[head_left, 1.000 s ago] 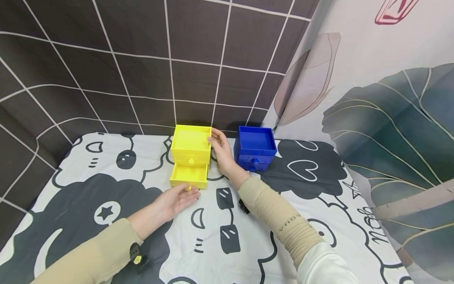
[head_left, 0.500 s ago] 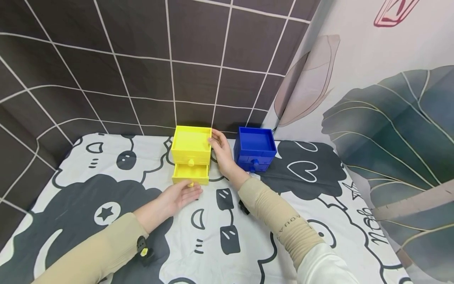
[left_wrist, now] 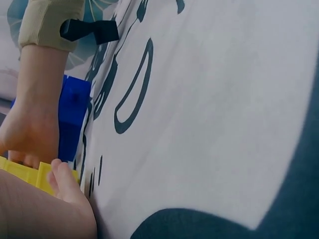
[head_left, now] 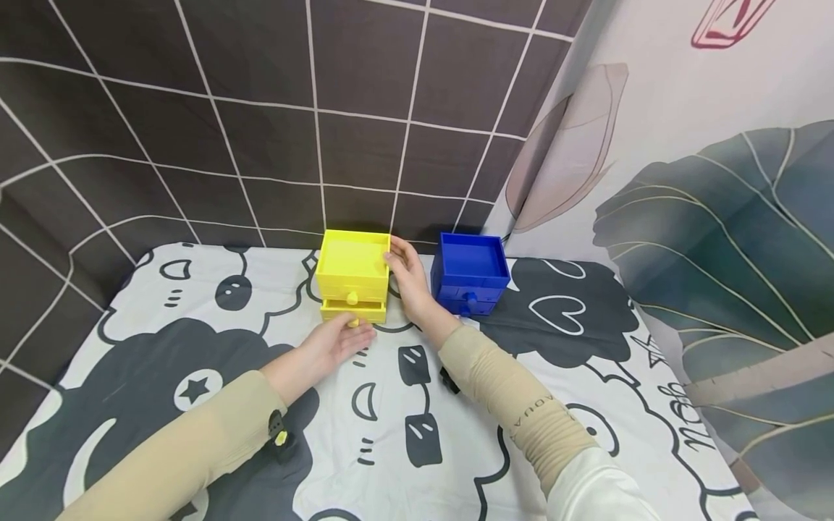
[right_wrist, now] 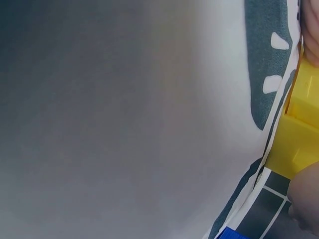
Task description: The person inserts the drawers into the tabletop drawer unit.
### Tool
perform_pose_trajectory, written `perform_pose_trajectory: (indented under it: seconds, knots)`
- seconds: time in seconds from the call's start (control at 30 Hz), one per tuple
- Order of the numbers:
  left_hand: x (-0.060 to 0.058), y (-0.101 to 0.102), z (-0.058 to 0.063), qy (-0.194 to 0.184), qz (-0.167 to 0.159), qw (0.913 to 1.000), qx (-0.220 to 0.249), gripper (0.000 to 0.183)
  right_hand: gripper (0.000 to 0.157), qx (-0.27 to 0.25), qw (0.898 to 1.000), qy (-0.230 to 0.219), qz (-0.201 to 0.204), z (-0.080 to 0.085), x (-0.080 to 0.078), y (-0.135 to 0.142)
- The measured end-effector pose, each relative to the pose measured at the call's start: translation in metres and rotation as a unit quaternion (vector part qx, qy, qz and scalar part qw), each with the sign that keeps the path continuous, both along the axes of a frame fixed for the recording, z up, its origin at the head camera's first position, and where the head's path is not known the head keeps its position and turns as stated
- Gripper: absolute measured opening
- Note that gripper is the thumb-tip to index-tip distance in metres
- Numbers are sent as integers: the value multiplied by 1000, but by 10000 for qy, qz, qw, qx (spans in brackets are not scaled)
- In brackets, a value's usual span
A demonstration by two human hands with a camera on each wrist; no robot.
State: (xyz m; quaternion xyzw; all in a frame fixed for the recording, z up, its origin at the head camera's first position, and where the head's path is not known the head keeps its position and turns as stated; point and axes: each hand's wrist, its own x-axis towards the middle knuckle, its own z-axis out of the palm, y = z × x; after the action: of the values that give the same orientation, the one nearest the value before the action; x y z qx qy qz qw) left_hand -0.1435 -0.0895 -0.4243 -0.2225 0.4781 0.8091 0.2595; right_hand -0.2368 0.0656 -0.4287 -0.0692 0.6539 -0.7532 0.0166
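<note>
A small yellow drawer box with an open tray top stands at the back of the cloth, its lower drawer pulled slightly out. My left hand touches that drawer's front at the knob, palm up and fingers mostly straight. At the box's upper right edge, my right hand holds on, thumb over the rim and fingers along the side toward the back. In the left wrist view, my left hand partly hides the yellow box. The right wrist view catches only part of the yellow box.
A matching blue drawer box stands just right of my right hand. Dark gridded fabric hangs close behind both boxes. A patterned white and dark cloth covers the surface.
The lower yellow drawer has slid inward, from well out to nearly in. My left hand has moved forward with it. My right hand and both boxes have stayed in place.
</note>
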Motion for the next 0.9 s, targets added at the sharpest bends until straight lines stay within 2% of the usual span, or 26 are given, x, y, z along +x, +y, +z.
perform_pose_trajectory:
  seconds: [0.23,0.4,0.53,0.73,0.9]
  knots:
    - [-12,0,-1,-68,60,9999,120,51,49,12,10000,33,-10,1,0,0]
    - [-18,1,0,-79,94,9997,194,38,50,98,9999,2,-36,1,0,1]
    - [-19,0,0,-81,123,9996,246,24,51,77,10000,-2,8,0,1,1]
    - [-18,-2,-1,-58,82,9994,334,23,51,97,9999,38,21,1,1,1]
    - [-19,-5,-3,7,-83,9993,354,25,51,119,9999,37,-15,1,1,1]
